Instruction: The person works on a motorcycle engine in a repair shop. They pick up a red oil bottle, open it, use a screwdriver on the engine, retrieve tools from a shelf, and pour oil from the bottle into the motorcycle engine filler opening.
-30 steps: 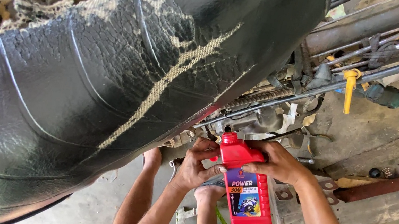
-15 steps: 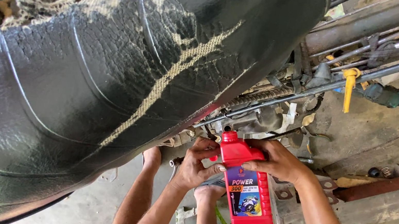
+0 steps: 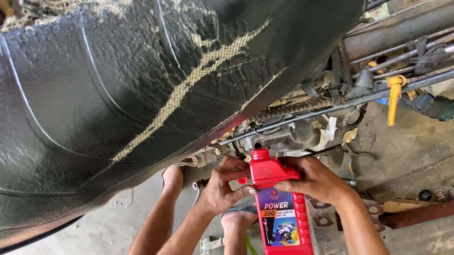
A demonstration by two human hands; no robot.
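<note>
Both hands grip glossy red bottle [image 3: 282, 224].

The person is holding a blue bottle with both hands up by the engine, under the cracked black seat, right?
Not quite: the bottle is red, not blue, as the head view shows. The left hand and right hand do hold it by the engine, under the cracked black seat.

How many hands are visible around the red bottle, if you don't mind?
4: the right hand grips the red bottle, the left hand steadies its neck; another person's two hands reach up below. Others may be hidden.
</note>
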